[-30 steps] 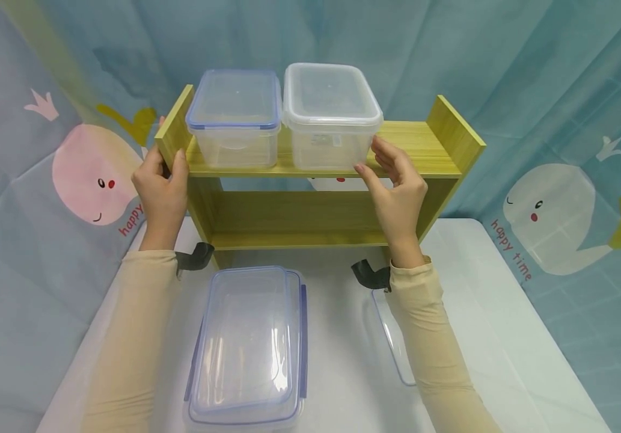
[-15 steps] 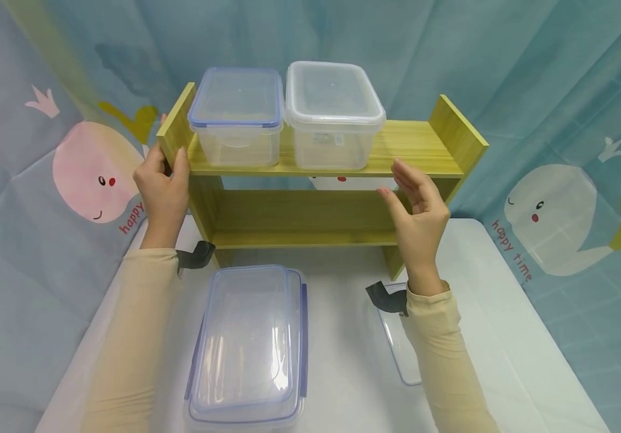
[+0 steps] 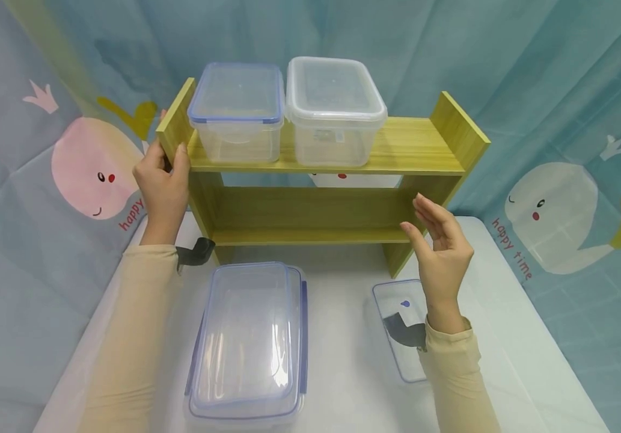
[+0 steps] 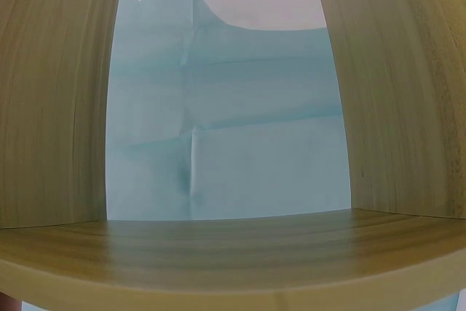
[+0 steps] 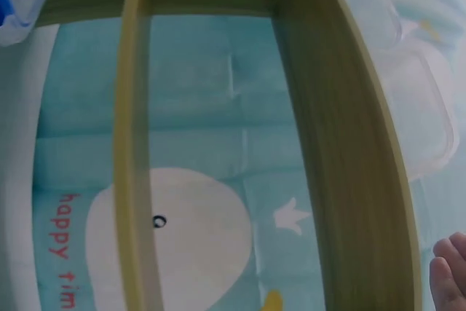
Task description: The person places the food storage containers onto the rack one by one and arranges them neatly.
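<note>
In the head view my left hand (image 3: pixel 163 186) grips the left end panel of a yellow wood-grain shelf (image 3: pixel 413 144), thumb inside and fingers round the outer side. On its top board stand two clear food containers side by side: a blue-rimmed one (image 3: pixel 237 99) by the panel and a white-lidded one (image 3: pixel 337 93). My right hand (image 3: pixel 442 258) holds nothing; it hovers in front of the shelf's lower right, thumb and fingers apart. In the right wrist view only fingertips (image 5: pixel 450 267) show, beside the top board, with the white-lidded container (image 5: pixel 415 107) above them.
On the white table (image 3: pixel 342 361) sits a large clear container (image 3: pixel 245 343) with blue side clips. A clear, blue-rimmed flat piece like a lid (image 3: pixel 404 349) lies partly under my right forearm. A printed curtain (image 3: pixel 543 150) hangs behind and at both sides.
My right hand has let go of the white-lidded container and drawn down, right and back from it. The left hand keeps its grip on the panel.
</note>
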Tool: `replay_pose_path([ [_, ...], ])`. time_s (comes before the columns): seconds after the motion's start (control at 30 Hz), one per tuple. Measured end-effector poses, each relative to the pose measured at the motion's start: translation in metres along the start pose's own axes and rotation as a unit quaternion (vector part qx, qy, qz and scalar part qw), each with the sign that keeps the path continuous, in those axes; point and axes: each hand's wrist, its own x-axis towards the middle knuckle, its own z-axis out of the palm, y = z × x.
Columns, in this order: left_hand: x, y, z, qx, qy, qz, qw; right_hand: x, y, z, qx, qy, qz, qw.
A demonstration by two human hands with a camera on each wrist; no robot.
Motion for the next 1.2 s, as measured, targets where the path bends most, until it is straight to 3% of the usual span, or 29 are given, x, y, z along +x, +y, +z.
replay_pose_path([
  [0.2,0.002,0.001,0.0,-0.01,0.015,-0.029,0.9994,-0.007,0.001,-0.013,0.005,-0.002,0.008,1.0],
  [0.47,0.004,0.0,0.001,-0.031,0.004,-0.038,0.9988,-0.024,0.006,-0.036,0.03,0.009,0.025,0.9992],
  [0.63,0.003,0.0,0.002,-0.004,0.016,-0.035,0.9992,-0.038,0.011,-0.054,0.026,0.014,0.047,0.9985],
  [0.97,0.002,-0.001,0.003,0.002,0.013,-0.045,0.9989,-0.06,0.015,-0.08,-0.034,0.026,0.079,0.996],
  [1.2,0.001,-0.002,0.003,0.007,0.013,-0.032,0.9994,-0.078,0.018,-0.096,-0.135,0.02,0.109,0.9845],
])
